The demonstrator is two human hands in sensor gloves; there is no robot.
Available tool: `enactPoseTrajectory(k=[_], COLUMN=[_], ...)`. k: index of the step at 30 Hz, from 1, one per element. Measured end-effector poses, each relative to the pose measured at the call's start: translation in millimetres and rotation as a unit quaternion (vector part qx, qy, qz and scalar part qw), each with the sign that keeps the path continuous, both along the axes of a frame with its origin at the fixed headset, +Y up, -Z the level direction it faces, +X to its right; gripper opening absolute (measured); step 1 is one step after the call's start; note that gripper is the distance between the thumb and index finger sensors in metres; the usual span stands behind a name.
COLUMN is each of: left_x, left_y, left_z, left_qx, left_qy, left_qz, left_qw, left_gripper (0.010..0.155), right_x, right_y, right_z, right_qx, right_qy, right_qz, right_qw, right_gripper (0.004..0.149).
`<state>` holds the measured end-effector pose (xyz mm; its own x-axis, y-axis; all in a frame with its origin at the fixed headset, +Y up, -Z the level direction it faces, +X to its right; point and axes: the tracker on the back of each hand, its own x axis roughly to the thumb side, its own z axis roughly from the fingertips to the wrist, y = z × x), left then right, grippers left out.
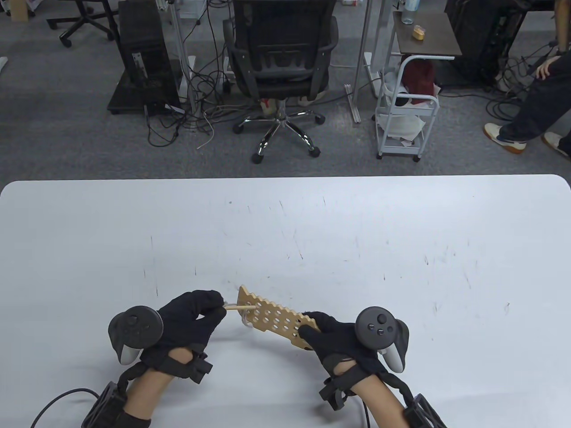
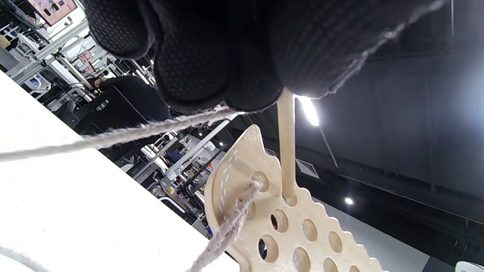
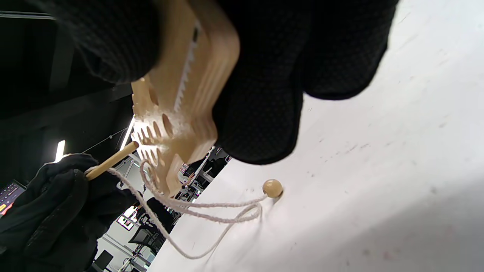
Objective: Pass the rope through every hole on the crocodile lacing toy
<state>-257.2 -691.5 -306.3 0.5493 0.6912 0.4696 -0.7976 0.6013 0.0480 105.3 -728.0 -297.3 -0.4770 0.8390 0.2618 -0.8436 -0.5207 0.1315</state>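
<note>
A flat wooden crocodile lacing board (image 1: 275, 316) with several round holes is held a little above the white table (image 1: 312, 232). My right hand (image 1: 332, 341) grips its near right end (image 3: 196, 79). My left hand (image 1: 203, 312) pinches a thin wooden needle stick (image 1: 241, 307) whose tip sits at a hole by the board's left end (image 2: 287, 151). The pale rope (image 2: 227, 230) runs out of one hole (image 2: 260, 181) near that end. In the right wrist view the rope (image 3: 211, 211) loops under the board and ends in a wooden bead (image 3: 272, 188) lying on the table.
An office chair (image 1: 281, 58), a small white cart (image 1: 408, 116) and cables stand on the floor beyond the table's far edge. A seated person's leg (image 1: 531, 111) shows at the far right.
</note>
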Motion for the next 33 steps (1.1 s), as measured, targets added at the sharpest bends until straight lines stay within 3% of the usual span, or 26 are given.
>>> enactPoseTrajectory(k=[12,24,33], left_x=[13.5,13.7,20.3], left_y=[5.4,1.1,-1.5], left_z=[10.8,9.4,13.8], left_qx=[0.074,0.053,0.078], left_qy=[0.017,0.001,0.014], left_qz=[-0.085,-0.05,-0.086], left_qw=[0.993,0.997,0.993], left_gripper=[0.042,0.042,0.042], right_x=[-2.3,-4.0,-10.0], right_y=[-0.6,-0.1,-0.2], right_z=[0.9,1.7,3.5], right_qx=[0.0,0.004,0.012], right_qy=[0.005,0.009,0.03], right_qz=[-0.002,0.0,-0.002], right_qw=[1.0,1.0,0.999], right_gripper=[0.046,0.046,0.046])
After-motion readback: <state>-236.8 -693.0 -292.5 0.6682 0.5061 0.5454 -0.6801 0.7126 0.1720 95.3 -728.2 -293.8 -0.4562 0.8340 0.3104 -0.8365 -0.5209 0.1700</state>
